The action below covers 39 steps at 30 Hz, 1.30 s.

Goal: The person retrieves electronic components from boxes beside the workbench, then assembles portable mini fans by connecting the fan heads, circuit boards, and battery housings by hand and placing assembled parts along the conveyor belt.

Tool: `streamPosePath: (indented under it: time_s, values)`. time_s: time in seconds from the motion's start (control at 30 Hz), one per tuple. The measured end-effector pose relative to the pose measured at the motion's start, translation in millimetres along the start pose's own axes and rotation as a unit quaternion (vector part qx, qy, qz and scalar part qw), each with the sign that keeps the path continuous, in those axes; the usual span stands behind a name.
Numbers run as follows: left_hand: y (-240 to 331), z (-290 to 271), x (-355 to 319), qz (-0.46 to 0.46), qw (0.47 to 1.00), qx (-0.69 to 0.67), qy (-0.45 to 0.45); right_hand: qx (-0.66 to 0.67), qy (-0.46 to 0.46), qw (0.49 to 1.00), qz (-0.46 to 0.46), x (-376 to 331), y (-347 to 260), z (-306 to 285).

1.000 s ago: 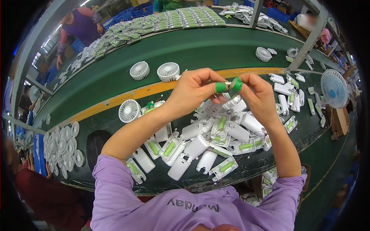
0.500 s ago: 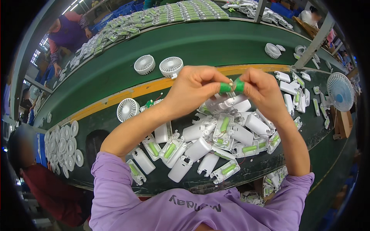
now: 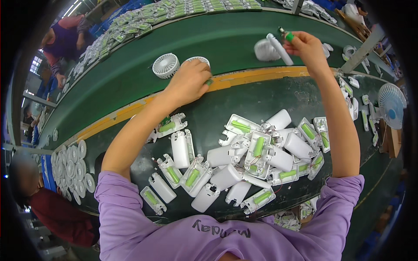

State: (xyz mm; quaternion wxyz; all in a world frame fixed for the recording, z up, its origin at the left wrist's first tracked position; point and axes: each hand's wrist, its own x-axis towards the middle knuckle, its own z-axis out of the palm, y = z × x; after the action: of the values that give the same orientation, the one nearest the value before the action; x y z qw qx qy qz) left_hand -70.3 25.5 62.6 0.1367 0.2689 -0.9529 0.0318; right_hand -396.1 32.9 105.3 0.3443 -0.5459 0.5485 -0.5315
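Observation:
My left hand [image 3: 190, 81] curls over the near edge of a round white fan head [image 3: 198, 59] on the green belt. Its fingertips are partly hidden and green tape wraps the thumb. Over the belt to the right, my right hand [image 3: 307, 48] pinches a white handheld fan by its slim handle [image 3: 280, 49]. This fan's round head [image 3: 265, 50] is smeared by motion. Green tape also wraps a digit of this hand, with a small dark bit beside it. Another white fan head [image 3: 166, 66] lies left of my left hand.
White handle shells with green battery cells [image 3: 258, 148] are heaped on the dark bench [image 3: 209, 117]. Round grilles [image 3: 75, 167] pile up at the left. A yellow edge strip [image 3: 244, 78] divides bench from belt. A blue-bladed fan [image 3: 390, 106] stands right. Other people work around.
My hands have parted from above the heap. The right has carried the white fan up and right over the belt; the left has moved to the fan head on the belt.

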Motion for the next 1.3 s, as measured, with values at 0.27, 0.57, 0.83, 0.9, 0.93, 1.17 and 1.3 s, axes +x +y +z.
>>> streamPosePath:
  time_s: [0.27, 0.57, 0.83, 0.9, 0.93, 1.17, 1.3]
  values:
    - [-16.8, 14.9, -25.2, -0.045, 0.993, 0.103, 0.022, -0.344, -0.346, 0.869, 0.080, -70.0, -17.9, 37.3]
    - [-20.8, 16.3, -15.1, -0.107, 0.992, 0.073, 0.005, -0.268, -0.440, 0.843, 0.155, -106.7, -11.4, 42.5]
    - [27.3, -7.4, -2.0, -0.220, 0.807, -0.547, 0.045, 0.180, -0.254, 0.946, 0.092, -129.2, -20.5, 25.2]
    - [42.7, -20.2, 4.5, -0.252, 0.715, -0.651, 0.033, 0.190, -0.203, 0.958, 0.070, -120.3, -23.4, 25.2]
    - [46.1, -23.7, 4.5, -0.252, 0.717, -0.649, 0.034, 0.202, -0.159, 0.965, 0.049, -116.5, -26.0, 28.0]
    - [81.4, -46.5, 6.7, -0.224, 0.680, -0.695, 0.070, 0.064, -0.097, 0.992, -0.055, -127.2, -39.2, 54.0]
    - [97.0, -50.0, 11.5, -0.224, 0.662, -0.711, 0.069, 0.070, -0.082, 0.993, -0.037, -108.9, -12.4, 31.9]
